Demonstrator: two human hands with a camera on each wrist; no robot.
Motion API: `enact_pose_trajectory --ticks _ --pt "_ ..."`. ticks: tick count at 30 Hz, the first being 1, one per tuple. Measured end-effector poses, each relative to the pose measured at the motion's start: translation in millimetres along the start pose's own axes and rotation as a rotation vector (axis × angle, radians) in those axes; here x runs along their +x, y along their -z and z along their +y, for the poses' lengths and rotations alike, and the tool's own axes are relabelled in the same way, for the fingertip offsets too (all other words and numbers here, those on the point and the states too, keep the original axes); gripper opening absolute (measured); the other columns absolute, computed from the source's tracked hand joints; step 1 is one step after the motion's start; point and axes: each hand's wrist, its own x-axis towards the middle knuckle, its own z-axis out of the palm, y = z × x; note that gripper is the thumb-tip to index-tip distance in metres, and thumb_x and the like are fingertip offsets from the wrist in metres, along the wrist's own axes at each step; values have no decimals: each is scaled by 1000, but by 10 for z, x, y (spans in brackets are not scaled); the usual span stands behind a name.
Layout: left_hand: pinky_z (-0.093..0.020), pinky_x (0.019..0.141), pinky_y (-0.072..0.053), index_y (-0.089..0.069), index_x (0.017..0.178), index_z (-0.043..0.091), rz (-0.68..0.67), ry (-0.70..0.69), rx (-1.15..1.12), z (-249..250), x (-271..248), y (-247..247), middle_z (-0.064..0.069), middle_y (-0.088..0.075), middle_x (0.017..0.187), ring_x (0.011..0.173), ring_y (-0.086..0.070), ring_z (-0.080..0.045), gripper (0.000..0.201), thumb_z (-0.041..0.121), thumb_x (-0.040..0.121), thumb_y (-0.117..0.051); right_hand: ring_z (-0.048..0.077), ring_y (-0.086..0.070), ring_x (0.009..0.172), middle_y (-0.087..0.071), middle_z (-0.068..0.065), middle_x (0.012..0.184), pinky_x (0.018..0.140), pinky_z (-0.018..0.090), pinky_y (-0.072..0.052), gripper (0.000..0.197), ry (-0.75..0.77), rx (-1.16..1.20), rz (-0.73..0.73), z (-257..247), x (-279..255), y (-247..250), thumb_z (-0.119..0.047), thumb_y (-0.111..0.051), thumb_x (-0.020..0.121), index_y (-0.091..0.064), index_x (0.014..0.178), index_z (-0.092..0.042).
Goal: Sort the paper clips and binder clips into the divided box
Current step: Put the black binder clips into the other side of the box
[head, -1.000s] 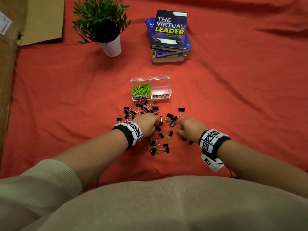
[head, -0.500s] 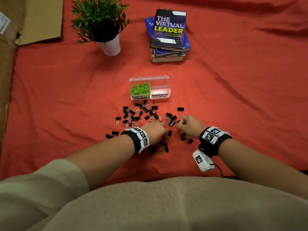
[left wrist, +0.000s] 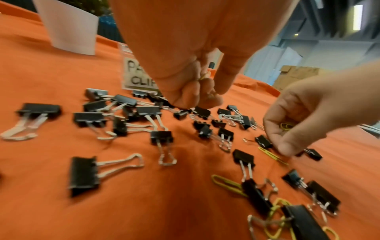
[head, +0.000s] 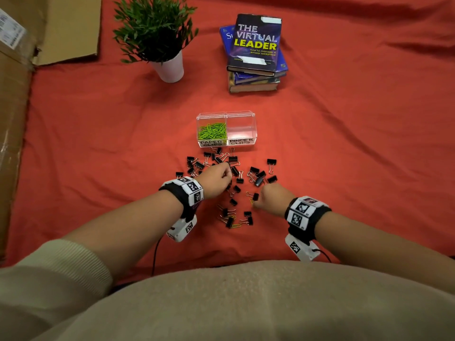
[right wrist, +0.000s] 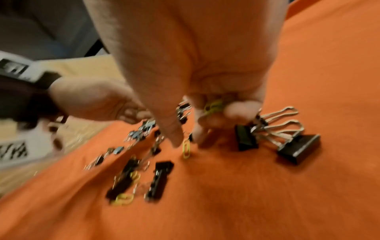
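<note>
A clear divided box (head: 226,114) stands on the red cloth; its left half, labelled paper clips, holds green paper clips (head: 212,131), and its right half, labelled binder clips, looks bare. Black binder clips (head: 256,177) lie scattered in front of it with a few yellow-green paper clips (head: 235,225) among them. My left hand (head: 218,177) hovers over the pile, fingers curled around a paper clip (left wrist: 203,77). My right hand (head: 268,196) holds paper clips (right wrist: 213,105) in curled fingers, thumb and forefinger reaching down at a paper clip (right wrist: 186,148) on the cloth.
A potted plant (head: 157,38) in a white pot and a stack of books (head: 254,52) stand behind the box. Cardboard (head: 14,94) lines the left edge. Red cloth (head: 344,156) covers the whole surface.
My left hand has moved up and away from me, toward the box, over the far clips. My right hand has drawn back slightly and lowered toward a paper clip.
</note>
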Motion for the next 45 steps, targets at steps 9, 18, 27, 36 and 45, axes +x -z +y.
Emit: enact_pose_trajectory --ticks 9,18,27,36,45 --pt "-26 55 -37 -60 97 9 -119 58 160 -137 -126 -17 1 -55 74 61 -49 -15 25 13 95 -35 25 -52 72 -50 9 76 65 30 -45 34 18 -139 -9 -157 67 -99 -21 -52 89 -41 58 -11" --pt "-32 68 -44 -54 105 16 -199 -172 597 -203 -194 -264 -2 -64 101 90 -60 -24 32 38 84 -64 17 -52 50 -64 6 60 50 27 -39 12 4 652 -39 -2 -10 159 -9 -61 81 -55 72 -14" --pt "-35 74 -49 -53 102 17 44 -177 473 -149 -68 -178 -5 -64 103 94 -61 -27 18 28 88 -57 16 -52 51 -57 4 58 49 22 -44 19 61 622 -154 -120 -11 138 -12 -53 85 -65 70 -9" --pt "-37 82 -49 -57 106 19 -148 -196 605 -355 -204 -212 -4 -62 111 103 -58 -25 23 30 87 -61 18 -54 75 -60 1 82 64 29 -41 13 289 -90 -57 -130 64 -126 -22 -67 81 -56 82 -15" --pt "-38 81 -49 -55 97 13 -121 -155 522 -420 -250 -260 -8 -62 104 96 -60 -29 15 26 89 -53 22 -59 85 -63 1 93 67 32 -45 30 389 -246 24 -405 -29 -139 -48 -64 79 -56 88 -20"
